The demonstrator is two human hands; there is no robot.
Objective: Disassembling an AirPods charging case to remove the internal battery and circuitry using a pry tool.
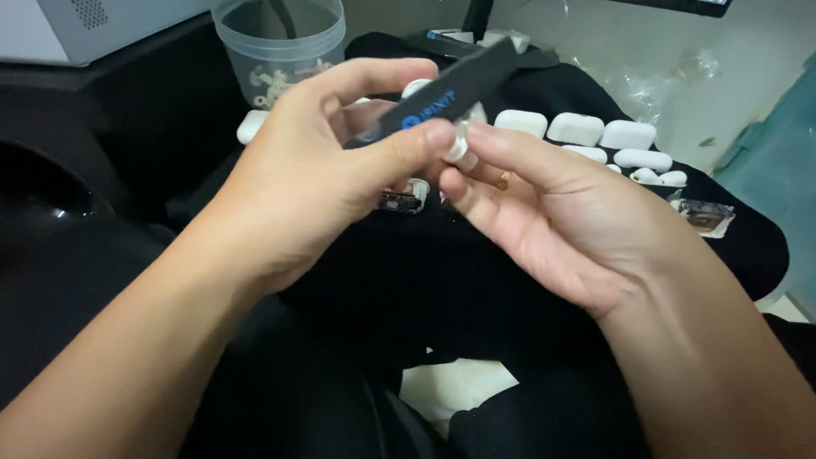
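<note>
A black cloth [476,280] covers the lap and the low surface under the hands, with a bit of pale floor [459,387] showing near the bottom edge.

The left hand [297,183] pinches a flat black tool [450,89] between thumb and fingers. The tool is long and thin, with a blue mark on it, and it tilts up to the right. The right hand [544,212] holds a small white part [457,146] at its fingertips, right at the low end of the tool. Both hands meet in the middle, above the cloth.

Behind them, a row of white cases [595,136] lies on the cloth, close side by side. A small clear packet [705,215] sits near the right edge of the cloth. A small open part [406,197] lies under the hands.

Farther back, a clear round tub [276,42] holds little white bits. A grey box [93,25] stands at the top left. Crinkly clear plastic [671,81] lies at the top right.
</note>
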